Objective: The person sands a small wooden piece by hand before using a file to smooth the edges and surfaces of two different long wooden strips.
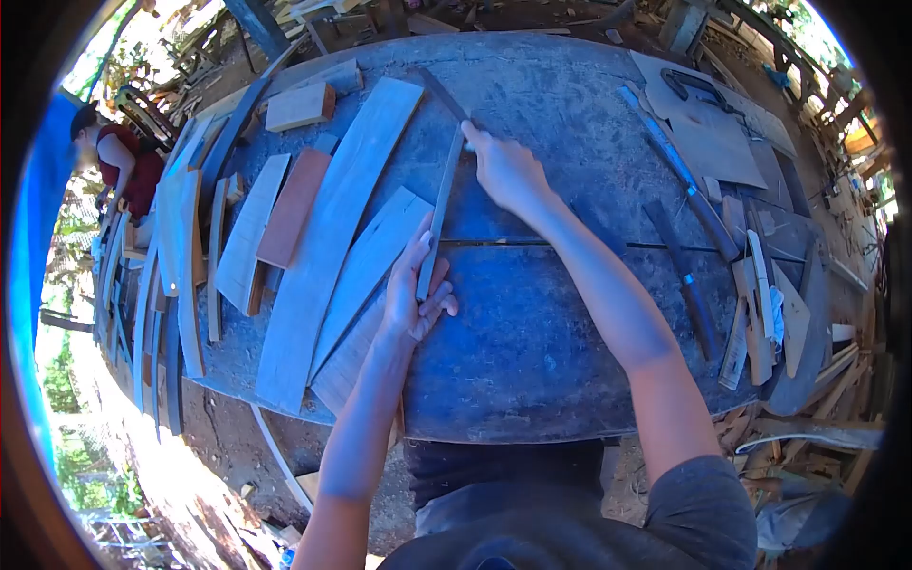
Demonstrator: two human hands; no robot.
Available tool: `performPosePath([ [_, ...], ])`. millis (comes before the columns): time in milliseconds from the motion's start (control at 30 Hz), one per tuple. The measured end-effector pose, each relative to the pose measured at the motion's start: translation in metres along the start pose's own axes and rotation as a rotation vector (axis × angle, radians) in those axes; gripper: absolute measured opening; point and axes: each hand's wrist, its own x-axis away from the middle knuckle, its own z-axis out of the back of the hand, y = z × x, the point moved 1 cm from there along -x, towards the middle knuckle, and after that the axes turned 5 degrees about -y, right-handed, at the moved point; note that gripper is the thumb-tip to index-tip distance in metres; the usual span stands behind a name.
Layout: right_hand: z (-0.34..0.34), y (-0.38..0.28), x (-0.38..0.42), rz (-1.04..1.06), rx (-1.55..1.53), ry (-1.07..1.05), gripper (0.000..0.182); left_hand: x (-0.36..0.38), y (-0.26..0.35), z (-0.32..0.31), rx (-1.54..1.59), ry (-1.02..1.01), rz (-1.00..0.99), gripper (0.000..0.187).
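Observation:
A narrow wooden strip [444, 195] slants up and away from me over the table [532, 332]. My left hand [418, 290] is closed around its near end, thumb along the top and fingers curled beneath. At the far end, my right hand [508, 171] is closed with its fingertips right at the strip. A dark flat bar [442, 93] juts out from this hand toward the far left, its near end hidden in the grip. Beside my left hand lies a pale board [370, 266], next to a longer wide board [342, 237].
A reddish wood block [294, 207] and a short thick block [299, 106] are among several boards at left. Right of my arm lie long dark-handled tools [692, 190], a clamp [698, 87] and thin panels [708, 133]. A person [123, 161] is at far left.

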Motion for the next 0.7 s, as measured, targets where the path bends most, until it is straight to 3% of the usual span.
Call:
performPosePath([
  [100, 0.009, -0.005, -0.035, 0.0, -0.011, 0.077, 0.048, 0.0, 0.002, -0.003, 0.058, 0.027, 0.002, 0.059],
  [167, 0.007, -0.004, -0.03, -0.049, 0.031, 0.075, 0.054, -0.001, 0.002, -0.007, -0.025, 0.041, -0.005, 0.058],
  [233, 0.0, -0.005, -0.002, -0.025, -0.011, 0.075, 0.054, 0.0, 0.001, -0.003, -0.111, 0.072, -0.004, 0.058],
  [300, -0.004, -0.015, 0.033, 0.011, -0.055, 0.081, 0.053, -0.001, 0.001, 0.005, 0.034, -0.034, 0.0, 0.052],
  [367, -0.006, -0.021, 0.063, 0.03, 0.028, -0.105, 0.051, -0.001, 0.001, 0.005, 0.061, -0.022, 0.01, 0.049],
  [467, -0.005, -0.004, 0.031, 0.111, -0.016, 0.068, 0.05, -0.001, -0.002, 0.004, 0.054, -0.009, 0.025, 0.042],
  [600, 0.007, -0.015, -0.036, 0.004, 0.013, 0.067, 0.048, -0.002, 0.002, 0.004, 0.095, -0.001, 0.018, 0.032],
  [700, 0.008, -0.014, -0.033, -0.015, 0.037, 0.085, 0.047, -0.006, 0.001, 0.006, 0.061, 0.041, -0.003, 0.033],
])
